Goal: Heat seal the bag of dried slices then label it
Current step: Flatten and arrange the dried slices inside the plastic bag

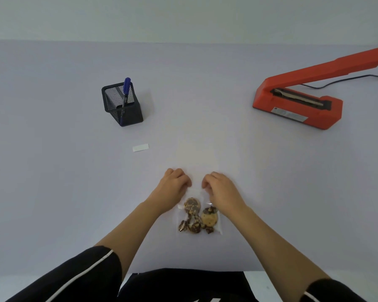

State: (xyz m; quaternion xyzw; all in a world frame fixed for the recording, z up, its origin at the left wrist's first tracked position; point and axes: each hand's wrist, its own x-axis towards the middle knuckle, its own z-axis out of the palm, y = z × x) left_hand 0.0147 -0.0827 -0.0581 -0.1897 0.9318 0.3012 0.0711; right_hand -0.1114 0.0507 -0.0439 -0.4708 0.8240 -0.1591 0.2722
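Observation:
A clear plastic bag [198, 216] with brown and yellow dried slices lies flat near the table's front middle. My left hand [172, 186] pinches the bag's top left edge with curled fingers. My right hand [222, 188] pinches the top right edge the same way. A red heat sealer [297, 107] stands at the far right with its arm raised. A small white label [140, 147] lies to the upper left of the bag. A blue pen [125, 94] stands in a black mesh holder [122, 107] at the back left.
The pale lilac table [52, 171] ends at a light wall behind. A dark power cord [347, 80] trails from the sealer toward the right edge. My dark clothing shows below the table's front edge.

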